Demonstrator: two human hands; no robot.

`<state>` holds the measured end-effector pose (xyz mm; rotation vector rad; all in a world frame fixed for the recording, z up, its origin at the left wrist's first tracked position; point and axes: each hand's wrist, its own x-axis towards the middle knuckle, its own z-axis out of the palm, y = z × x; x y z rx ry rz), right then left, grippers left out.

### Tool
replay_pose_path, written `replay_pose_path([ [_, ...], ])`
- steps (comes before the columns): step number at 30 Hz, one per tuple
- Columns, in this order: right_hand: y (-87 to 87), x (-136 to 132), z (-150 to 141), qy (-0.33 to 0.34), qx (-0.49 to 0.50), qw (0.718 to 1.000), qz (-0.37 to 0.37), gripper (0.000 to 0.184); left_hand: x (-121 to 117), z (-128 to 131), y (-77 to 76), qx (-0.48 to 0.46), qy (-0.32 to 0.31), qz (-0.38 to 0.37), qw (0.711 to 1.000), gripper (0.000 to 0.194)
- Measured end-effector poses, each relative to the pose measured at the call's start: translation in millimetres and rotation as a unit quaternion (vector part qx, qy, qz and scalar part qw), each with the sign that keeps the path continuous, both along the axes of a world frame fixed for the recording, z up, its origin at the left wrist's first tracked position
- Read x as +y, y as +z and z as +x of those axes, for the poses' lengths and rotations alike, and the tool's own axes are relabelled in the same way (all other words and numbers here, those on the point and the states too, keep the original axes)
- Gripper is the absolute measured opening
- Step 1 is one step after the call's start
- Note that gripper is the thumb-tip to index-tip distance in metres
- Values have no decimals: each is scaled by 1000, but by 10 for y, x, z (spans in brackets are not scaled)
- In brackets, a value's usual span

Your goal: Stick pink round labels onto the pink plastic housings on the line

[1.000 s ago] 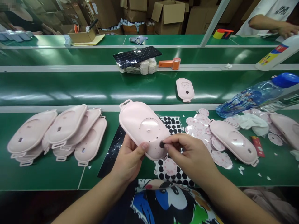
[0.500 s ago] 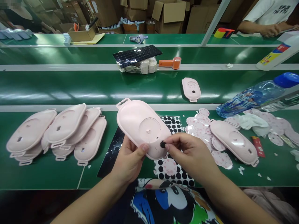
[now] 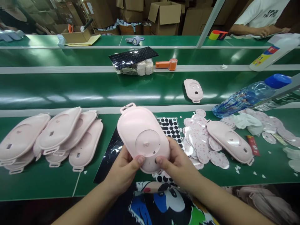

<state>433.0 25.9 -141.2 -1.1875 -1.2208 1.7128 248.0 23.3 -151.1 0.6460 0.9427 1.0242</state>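
A pink oval plastic cover (image 3: 140,125) with a round recess is held up in front of me. My left hand (image 3: 127,167) grips its lower left edge, thumb on the face. My right hand (image 3: 174,161) grips the lower right edge; its thumb presses the face, with a sliver of black dot sticker (image 3: 156,161) showing at the tip. Behind the cover lies a white sheet of black round stickers (image 3: 172,126), partly hidden. A black sheet (image 3: 109,156) lies at the left, also partly covered.
Several pink covers (image 3: 59,128) are stacked at left. Another cover (image 3: 231,140) lies right of round patterned stickers (image 3: 199,140). One with a black dot (image 3: 193,89) is on the belt. A water bottle (image 3: 248,95) leans at right; an orange handheld fan (image 3: 167,64) lies farther back.
My right hand has gone from pinching the black dot sticker to gripping the cover, its thumb now over the sticker on the face. The cover has turned more upright.
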Motion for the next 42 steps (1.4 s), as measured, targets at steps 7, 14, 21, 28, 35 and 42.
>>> replay_pose_path([
  [7,-45,5,12,-53,46,997,-37,51,162,-331,27,41,-10,-9,999,53],
  [14,-6,115,208,-156,18,987,24,52,346,-276,-26,111,-11,-25,993,16],
  [21,-57,-78,168,-209,-26,977,42,44,425,-188,-6,225,-104,153,957,56],
  [28,28,52,290,100,-201,973,52,48,344,97,25,28,26,-15,999,71],
  [35,-112,896,763,63,-610,762,208,29,412,-118,25,6,49,-58,997,74],
  [42,-344,1255,292,155,-601,726,297,23,383,-52,-6,2,38,-90,995,75],
])
